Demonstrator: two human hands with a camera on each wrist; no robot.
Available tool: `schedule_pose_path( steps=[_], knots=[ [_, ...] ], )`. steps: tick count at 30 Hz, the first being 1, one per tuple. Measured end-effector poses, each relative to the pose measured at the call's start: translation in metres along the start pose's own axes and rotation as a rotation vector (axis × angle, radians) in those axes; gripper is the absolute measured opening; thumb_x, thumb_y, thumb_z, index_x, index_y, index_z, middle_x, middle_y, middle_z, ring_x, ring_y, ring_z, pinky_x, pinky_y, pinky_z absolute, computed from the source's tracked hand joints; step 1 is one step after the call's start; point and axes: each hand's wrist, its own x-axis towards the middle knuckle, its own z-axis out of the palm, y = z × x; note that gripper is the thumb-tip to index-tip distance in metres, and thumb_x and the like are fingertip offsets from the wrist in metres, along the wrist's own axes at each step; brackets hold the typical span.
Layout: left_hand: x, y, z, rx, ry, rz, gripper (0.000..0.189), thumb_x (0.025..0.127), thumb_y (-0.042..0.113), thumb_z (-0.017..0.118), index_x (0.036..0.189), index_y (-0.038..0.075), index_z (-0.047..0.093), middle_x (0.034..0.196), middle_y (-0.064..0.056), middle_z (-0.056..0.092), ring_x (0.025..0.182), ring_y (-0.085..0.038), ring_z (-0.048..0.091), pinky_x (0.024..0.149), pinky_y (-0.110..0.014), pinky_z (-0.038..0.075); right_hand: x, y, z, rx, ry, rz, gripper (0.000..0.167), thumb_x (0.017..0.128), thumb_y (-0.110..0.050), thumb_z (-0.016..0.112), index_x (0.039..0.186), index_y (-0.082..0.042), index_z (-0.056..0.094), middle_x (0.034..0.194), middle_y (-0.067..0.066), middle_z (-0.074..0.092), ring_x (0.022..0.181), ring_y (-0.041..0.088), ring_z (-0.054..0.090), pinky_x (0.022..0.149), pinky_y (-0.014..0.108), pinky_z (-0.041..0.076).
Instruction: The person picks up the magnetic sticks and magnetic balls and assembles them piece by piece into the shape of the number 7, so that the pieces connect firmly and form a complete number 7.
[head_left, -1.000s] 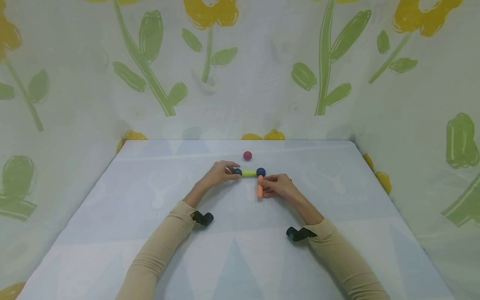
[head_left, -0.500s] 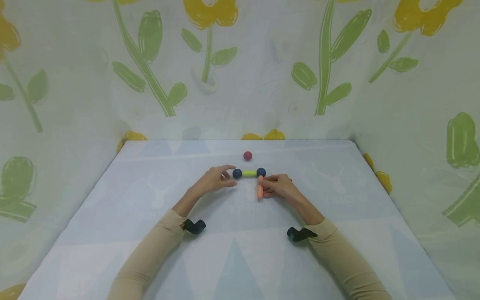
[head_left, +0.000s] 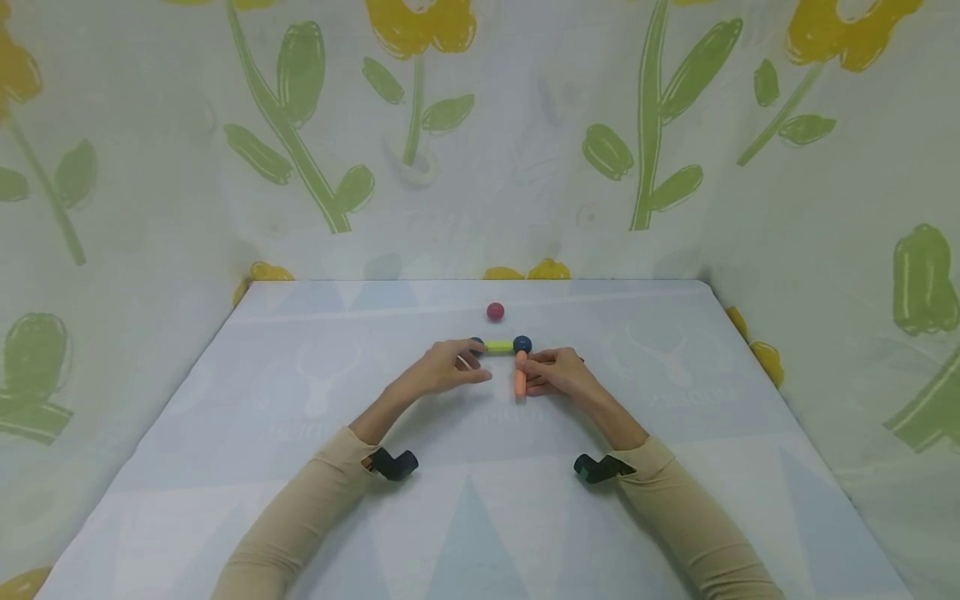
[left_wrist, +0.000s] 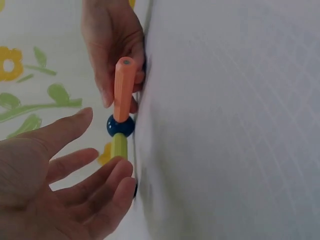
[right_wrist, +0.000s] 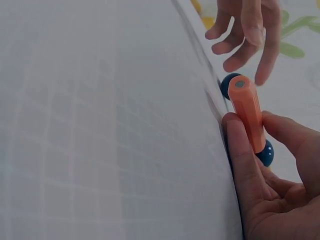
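Note:
An orange stick point(head_left: 520, 385) with a small grey disc in its end is pinched between the thumb and fingers of my right hand point(head_left: 564, 372). Its far end meets a dark blue ball point(head_left: 522, 344). From that ball a yellow-green stick point(head_left: 498, 346) runs left to a second dark blue ball point(head_left: 478, 343), which is partly covered by my left hand. My left hand point(head_left: 446, 367) holds nothing, thumb and fingers spread apart beside the yellow-green stick. In the left wrist view the joined blue ball point(left_wrist: 120, 126) shows between the orange and yellow-green sticks.
A dark red ball point(head_left: 495, 312) lies on the table just behind the joined pieces. The pale patterned cloth point(head_left: 465, 517) covers the table, whose back edge meets a flower-print curtain point(head_left: 510, 167). Each wrist wears a small black camera point(head_left: 393, 464).
My left hand let go of the left blue ball, drew back to the left, then came forward again over it. My right hand and the joined pieces stayed nearly still.

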Motion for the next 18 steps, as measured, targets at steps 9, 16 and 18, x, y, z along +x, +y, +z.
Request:
schedule_pose_path(
  steps=[9,16,18],
  knots=[
    [0.014,0.006,0.02,-0.114,-0.005,0.042,0.047,0.09,0.034,0.071,0.131,0.011,0.061,0.106,-0.008,0.071,0.082,-0.015,0.069,0.07,-0.027,0.057,0.0,0.002,-0.002,0.051,-0.027,-0.031,0.057,0.095,-0.04,0.062,0.132,0.004,0.055,0.096,0.014,0.074,0.076,0.014,0.073,0.072,0.028,0.06],
    [0.024,0.01,0.034,-0.262,-0.017,0.089,0.043,0.093,0.024,0.069,0.131,0.008,0.059,0.11,-0.015,0.07,0.082,-0.016,0.072,0.07,-0.028,0.059,0.0,0.005,-0.005,0.11,-0.085,-0.064,0.059,0.104,-0.046,0.04,0.124,0.006,0.061,0.089,0.011,0.075,0.077,0.017,0.075,0.072,0.03,0.06],
    [0.025,0.012,0.036,-0.289,-0.025,0.096,0.043,0.093,0.023,0.068,0.133,0.008,0.058,0.112,-0.015,0.069,0.086,-0.017,0.072,0.072,-0.029,0.06,-0.001,0.005,-0.005,0.116,-0.092,-0.066,0.06,0.105,-0.046,0.038,0.124,0.006,0.062,0.089,0.011,0.075,0.076,0.017,0.075,0.072,0.03,0.06]
  ],
)
